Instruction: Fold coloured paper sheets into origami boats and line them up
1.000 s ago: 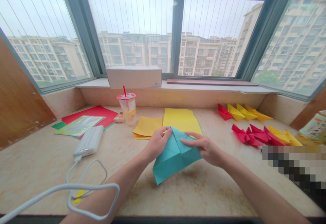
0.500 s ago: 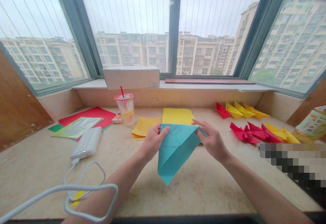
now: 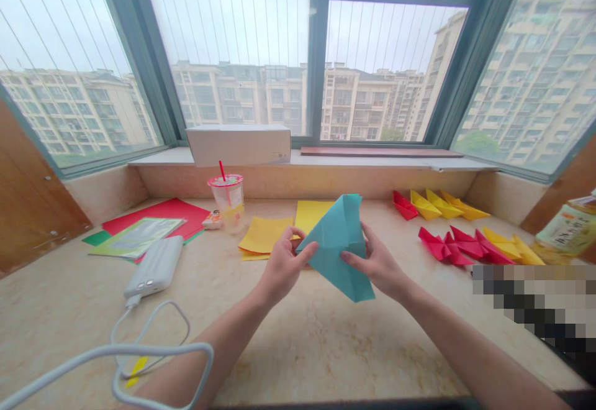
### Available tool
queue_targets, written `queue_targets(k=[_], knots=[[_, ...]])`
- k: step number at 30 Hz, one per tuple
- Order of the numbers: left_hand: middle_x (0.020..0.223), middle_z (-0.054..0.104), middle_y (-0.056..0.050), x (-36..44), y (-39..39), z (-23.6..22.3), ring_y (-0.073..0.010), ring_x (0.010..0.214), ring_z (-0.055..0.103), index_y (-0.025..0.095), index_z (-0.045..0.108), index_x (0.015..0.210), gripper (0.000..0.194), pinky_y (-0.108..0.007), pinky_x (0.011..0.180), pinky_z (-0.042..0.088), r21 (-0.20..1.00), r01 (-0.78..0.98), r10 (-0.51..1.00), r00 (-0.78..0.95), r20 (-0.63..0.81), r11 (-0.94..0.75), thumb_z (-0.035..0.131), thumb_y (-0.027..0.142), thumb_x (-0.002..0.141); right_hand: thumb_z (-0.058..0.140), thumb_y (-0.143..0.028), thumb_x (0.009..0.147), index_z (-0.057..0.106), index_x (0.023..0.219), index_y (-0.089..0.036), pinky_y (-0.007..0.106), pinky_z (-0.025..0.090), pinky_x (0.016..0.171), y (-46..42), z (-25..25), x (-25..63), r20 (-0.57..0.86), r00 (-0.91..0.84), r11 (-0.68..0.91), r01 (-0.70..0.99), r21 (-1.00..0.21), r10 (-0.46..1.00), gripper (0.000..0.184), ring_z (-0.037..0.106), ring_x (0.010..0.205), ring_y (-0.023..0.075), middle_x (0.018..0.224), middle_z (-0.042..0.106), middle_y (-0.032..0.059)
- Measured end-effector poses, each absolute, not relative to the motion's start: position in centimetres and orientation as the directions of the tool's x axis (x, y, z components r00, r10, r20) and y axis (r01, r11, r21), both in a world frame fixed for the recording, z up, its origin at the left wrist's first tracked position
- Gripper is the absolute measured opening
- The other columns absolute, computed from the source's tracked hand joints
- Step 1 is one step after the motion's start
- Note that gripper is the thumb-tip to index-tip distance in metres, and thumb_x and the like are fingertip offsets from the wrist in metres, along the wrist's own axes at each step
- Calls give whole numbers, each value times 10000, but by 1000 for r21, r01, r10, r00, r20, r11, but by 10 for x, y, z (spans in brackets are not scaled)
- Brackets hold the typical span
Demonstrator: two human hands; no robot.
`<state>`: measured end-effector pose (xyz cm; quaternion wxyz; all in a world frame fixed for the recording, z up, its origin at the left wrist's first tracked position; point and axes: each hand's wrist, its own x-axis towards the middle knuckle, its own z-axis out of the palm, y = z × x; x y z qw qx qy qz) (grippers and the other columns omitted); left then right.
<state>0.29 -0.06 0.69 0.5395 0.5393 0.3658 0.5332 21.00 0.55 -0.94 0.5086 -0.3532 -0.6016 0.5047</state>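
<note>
A blue sheet of folded paper (image 3: 338,248) is held up above the counter between my two hands, with crease lines across it. My left hand (image 3: 286,261) pinches its left corner, thumb in front and fingers behind. On the right side, my right hand (image 3: 379,261) grips the paper with the thumb pressed on its near face; the fingers behind are partly hidden. Yellow paper sheets (image 3: 263,234) lie behind my left hand, and another yellow sheet (image 3: 314,214) is partly covered by the blue paper.
Folded red (image 3: 404,205) and yellow paper boats (image 3: 423,205) stand at right, with pink folded pieces (image 3: 442,245) nearer. A bottle (image 3: 568,227) is at far right. A cup with a straw (image 3: 228,202), red paper (image 3: 181,214), a white power bank (image 3: 156,264) and its cable (image 3: 158,349) occupy the left.
The blue paper has been turned between my hands: its point, which hung down, now points left. My right hand has shifted from the top right corner to the paper's right side.
</note>
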Motion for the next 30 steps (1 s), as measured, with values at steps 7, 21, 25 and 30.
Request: queue_targets(k=[7, 21, 25, 30], knots=[[971, 727, -93, 0, -4, 1, -248, 875, 690, 154, 658, 1049, 403, -325, 755, 543, 992, -50, 892, 435, 126, -115, 771, 391, 743, 757, -392, 777, 368, 1486, -265, 495, 471, 1030, 7, -17, 216, 388, -144, 412, 228, -882, 911, 819, 558, 1242, 325, 1395, 559, 106], [910, 677, -39, 11, -2, -9, -161, 614, 653, 206, 476, 1169, 482, -274, 514, 563, 988, -44, 958, 242, 153, -146, 695, 433, 805, 634, -253, 874, 424, 1428, -364, 547, 419, 1077, -8, -13, 208, 700, -258, 674, 609, -417, 666, 602, 449, 1320, 316, 1417, 457, 89], [855, 654, -13, 10, -3, -9, -137, 607, 631, 219, 434, 1168, 465, -258, 524, 572, 977, -43, 948, 234, 215, -211, 675, 427, 829, 566, -216, 921, 254, 1521, -361, 507, 461, 1068, -13, -16, 201, 661, -382, 725, 577, -376, 646, 692, 484, 1317, 289, 1438, 481, 87], [856, 655, -14, 13, -4, -9, -151, 642, 639, 220, 405, 1145, 464, -294, 567, 591, 976, -78, 953, 212, 215, -202, 682, 413, 827, 467, -148, 959, 0, 1568, -255, 491, 443, 1103, -13, -23, 194, 705, -411, 758, 591, -277, 578, 775, 411, 1394, 273, 1542, 379, 123]])
